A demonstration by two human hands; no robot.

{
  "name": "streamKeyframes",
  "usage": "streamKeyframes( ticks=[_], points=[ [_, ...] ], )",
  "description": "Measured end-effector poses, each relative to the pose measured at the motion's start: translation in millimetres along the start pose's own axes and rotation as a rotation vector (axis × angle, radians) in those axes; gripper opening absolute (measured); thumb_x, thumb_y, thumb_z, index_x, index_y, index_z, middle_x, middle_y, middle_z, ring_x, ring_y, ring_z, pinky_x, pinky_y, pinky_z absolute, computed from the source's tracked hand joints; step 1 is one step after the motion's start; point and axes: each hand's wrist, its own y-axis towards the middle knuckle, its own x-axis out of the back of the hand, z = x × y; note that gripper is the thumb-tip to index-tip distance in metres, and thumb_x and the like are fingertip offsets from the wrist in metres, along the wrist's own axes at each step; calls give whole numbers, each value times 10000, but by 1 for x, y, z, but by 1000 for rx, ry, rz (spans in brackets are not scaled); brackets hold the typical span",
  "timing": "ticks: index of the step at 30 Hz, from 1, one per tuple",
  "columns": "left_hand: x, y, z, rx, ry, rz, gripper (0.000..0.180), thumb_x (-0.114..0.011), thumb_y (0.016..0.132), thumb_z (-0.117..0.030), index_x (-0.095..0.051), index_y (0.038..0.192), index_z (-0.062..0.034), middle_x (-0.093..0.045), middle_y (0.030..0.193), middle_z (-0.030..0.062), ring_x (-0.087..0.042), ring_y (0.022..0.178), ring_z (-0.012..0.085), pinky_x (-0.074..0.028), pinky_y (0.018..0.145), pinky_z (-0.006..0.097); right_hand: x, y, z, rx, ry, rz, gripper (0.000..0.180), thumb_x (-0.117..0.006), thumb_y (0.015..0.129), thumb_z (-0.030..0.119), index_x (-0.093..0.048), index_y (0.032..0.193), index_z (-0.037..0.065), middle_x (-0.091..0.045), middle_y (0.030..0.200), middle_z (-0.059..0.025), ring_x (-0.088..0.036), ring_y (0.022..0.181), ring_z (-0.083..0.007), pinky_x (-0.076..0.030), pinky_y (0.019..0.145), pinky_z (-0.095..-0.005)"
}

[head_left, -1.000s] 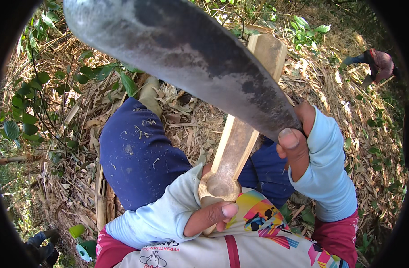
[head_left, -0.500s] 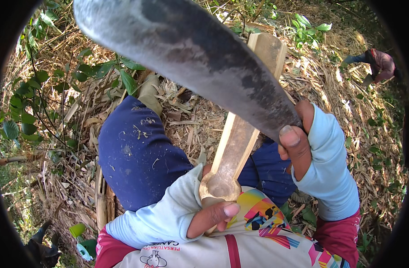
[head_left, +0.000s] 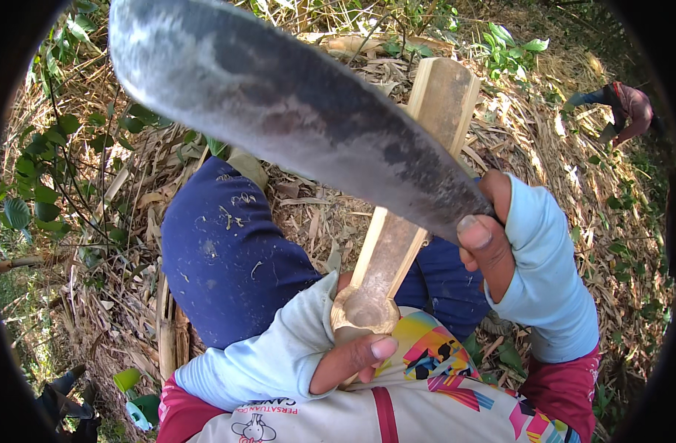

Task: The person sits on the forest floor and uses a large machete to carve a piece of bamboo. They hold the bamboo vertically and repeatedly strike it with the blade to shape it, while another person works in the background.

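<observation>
My right hand (head_left: 489, 240) is closed around the handle end of a machete (head_left: 301, 118). Its broad, dark-stained blade slants up and left across the upper part of the view, hiding a stretch of what lies behind it; the handle itself is mostly hidden. My left hand (head_left: 353, 362) grips the near end of a split length of bamboo (head_left: 386, 255), just below a round, cup-like node. From my lap the bamboo runs away up and right, passing behind the blade, and its far end (head_left: 445, 96) shows beyond. Pale cut edges line both its sides.
My bent knee in blue trousers (head_left: 231, 258) is left of the bamboo. Dry leaves and shavings (head_left: 308, 232) cover the ground. Leafy plants (head_left: 50, 184) grow at left. Another person (head_left: 626, 111) is at far right, and a green plastic object (head_left: 145, 407) lies at lower left.
The machete blade has moved down and slightly left with my right hand, baring more of the bamboo's far end. My left hand has hardly moved.
</observation>
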Motion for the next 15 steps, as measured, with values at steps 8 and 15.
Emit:
streamKeyframes(
  ticks=[8,15],
  points=[
    [0,-1,-1,25,0,-26,195,-629,914,-179,-540,922,-6,-592,711,53,-594,648,120,-486,608,258,1,-2,0,38,-13,43,434,-495,984,388,-490,759,17,-486,562,-45,-512,461,-144,-385,449,-274],
    [-3,-1,2,25,-13,-50,224,-628,917,-197,-525,963,-4,-592,720,57,-595,655,124,-484,608,257,-3,-5,-5,104,-59,51,423,-501,983,376,-484,758,18,-481,556,-45,-510,464,-140,-390,454,-277]
  ],
)
